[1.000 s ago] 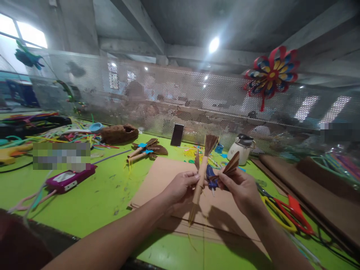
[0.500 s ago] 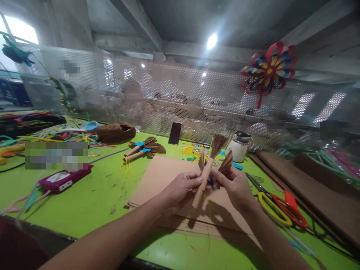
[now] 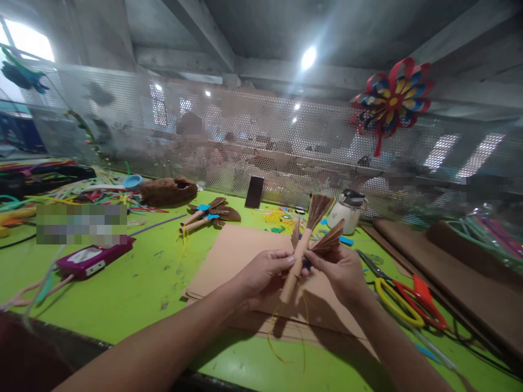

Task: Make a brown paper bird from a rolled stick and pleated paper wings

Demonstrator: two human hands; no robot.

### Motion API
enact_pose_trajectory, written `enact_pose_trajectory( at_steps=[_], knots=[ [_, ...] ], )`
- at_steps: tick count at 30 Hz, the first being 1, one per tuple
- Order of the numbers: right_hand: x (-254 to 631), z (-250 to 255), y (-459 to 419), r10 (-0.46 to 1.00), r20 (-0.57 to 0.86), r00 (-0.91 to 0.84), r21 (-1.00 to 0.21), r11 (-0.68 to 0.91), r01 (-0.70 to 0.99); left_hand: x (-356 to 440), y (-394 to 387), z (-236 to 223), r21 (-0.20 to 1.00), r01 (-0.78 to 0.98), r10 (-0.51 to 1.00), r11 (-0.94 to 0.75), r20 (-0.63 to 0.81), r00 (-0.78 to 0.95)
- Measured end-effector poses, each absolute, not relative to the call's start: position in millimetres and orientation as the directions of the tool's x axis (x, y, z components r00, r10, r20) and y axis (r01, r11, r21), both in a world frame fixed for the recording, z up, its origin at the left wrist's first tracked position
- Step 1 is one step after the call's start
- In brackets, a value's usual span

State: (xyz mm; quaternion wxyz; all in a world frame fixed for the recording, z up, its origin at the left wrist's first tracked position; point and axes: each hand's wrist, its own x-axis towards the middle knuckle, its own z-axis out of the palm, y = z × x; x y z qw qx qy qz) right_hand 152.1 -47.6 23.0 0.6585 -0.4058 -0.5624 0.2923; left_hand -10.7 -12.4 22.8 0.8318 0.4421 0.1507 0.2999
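My left hand is closed on a rolled brown paper tube with a fringed, fanned upper end. Yellow strings dangle from the tube's lower part. A pleated brown paper wing is pinched in my right hand, its narrow end against the tube's right side. Another pleated piece shows on the tube's left side. Behind the tube, a dark blue object is mostly hidden. Beneath both hands lies a stack of brown paper sheets.
Two similar paper figures with blue pieces lie at back left. A phone leans against the perforated screen. Scissors, a white jug and brown sheets are on the right; a purple power strip lies left on the green table.
My right hand has brought the pleated wing left, against the tube. The tube now leans its fringed end further right. My left hand keeps its hold.
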Motion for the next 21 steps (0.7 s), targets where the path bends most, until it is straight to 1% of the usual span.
enact_pose_trajectory(
  at_steps=[3,9,14,21],
  knots=[
    [153.0,21.6,-47.3,0.833,0.508,0.218,-0.861,0.5,0.093,-10.3,-12.6,22.4,0.819,-0.371,0.635,0.437,0.011,0.772],
    [152.4,19.8,-46.1,0.818,0.548,0.175,-0.836,0.542,0.085,-10.4,-13.7,21.1,0.809,-0.382,0.619,0.447,0.028,0.785],
    [153.1,18.2,-45.7,0.794,0.582,0.175,-0.813,0.568,0.131,-11.1,-13.0,22.1,0.815,-0.36,0.623,0.455,-0.001,0.782],
    [158.8,15.1,-44.0,0.799,0.593,0.094,-0.797,0.568,0.206,-12.4,-10.7,20.4,0.82,-0.37,0.606,0.438,0.035,0.795]
  ],
)
